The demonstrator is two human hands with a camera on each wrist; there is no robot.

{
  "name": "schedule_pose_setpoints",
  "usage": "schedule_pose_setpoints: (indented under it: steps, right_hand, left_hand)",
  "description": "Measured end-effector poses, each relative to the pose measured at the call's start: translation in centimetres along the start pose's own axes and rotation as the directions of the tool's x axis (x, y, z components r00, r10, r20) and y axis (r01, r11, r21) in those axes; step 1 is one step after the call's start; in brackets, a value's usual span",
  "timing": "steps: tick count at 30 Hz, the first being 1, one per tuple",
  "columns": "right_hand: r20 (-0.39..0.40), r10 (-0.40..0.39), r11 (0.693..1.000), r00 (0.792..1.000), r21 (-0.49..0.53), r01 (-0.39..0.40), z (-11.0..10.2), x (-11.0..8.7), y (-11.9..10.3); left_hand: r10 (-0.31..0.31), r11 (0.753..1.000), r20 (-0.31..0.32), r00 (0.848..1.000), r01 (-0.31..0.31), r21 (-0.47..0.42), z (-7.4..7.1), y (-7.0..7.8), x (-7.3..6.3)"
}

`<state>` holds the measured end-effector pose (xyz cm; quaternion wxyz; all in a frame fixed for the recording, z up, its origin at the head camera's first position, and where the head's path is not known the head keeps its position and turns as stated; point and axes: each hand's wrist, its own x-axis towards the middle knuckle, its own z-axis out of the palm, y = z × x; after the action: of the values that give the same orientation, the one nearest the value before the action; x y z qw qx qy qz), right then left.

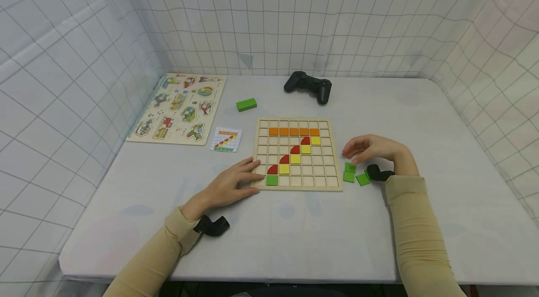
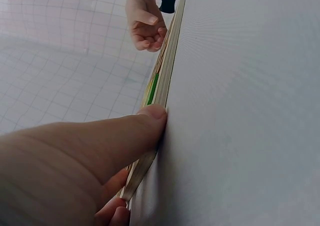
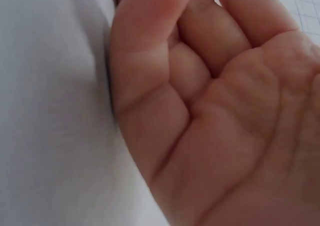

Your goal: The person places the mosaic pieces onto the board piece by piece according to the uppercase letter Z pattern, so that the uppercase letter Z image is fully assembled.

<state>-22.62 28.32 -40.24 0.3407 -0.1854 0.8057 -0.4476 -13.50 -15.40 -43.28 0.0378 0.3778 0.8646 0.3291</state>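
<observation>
A wooden grid board (image 1: 334,163) lies flat in the middle of the table. It bears a row of orange squares (image 1: 294,132), a diagonal of red quarter-round tiles (image 1: 284,160) and yellow squares (image 1: 295,159), and one green square (image 1: 272,180) at lower left. My left hand (image 1: 229,184) rests at the board's lower left corner, fingers spread over its left edge. In the left wrist view the thumb (image 2: 142,131) presses its front edge. Right of the board, my right hand (image 1: 376,148) hovers with loosely bent fingers over several loose green tiles (image 1: 348,177). No tile shows in its fingers.
Left of the board lies a small pattern card (image 1: 226,140). Beyond it is a picture puzzle board (image 1: 181,107). A green block (image 1: 246,105) and a black game controller (image 1: 308,86) lie behind the grid board. Grid-patterned cloth walls (image 1: 269,21) surround the table.
</observation>
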Motion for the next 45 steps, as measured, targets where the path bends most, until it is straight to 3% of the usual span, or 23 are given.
schedule_pose_setpoints:
  steps: [13, 45]
  right_hand:
    - [0.053, -0.01, 1.0, 0.999, -0.021, 0.011, 0.3, 0.22, 0.15]
    - [0.063, 0.005, 0.993, 0.998, -0.116, 0.003, 0.97, 0.45, -0.74]
  left_hand:
    - [-0.007, 1.0, 0.01, 1.0, 0.007, 0.0, 0.01, -0.02, 0.07]
    - [0.003, 1.0, -0.002, 1.0, -0.003, 0.007, 0.13, -0.2, 0.0]
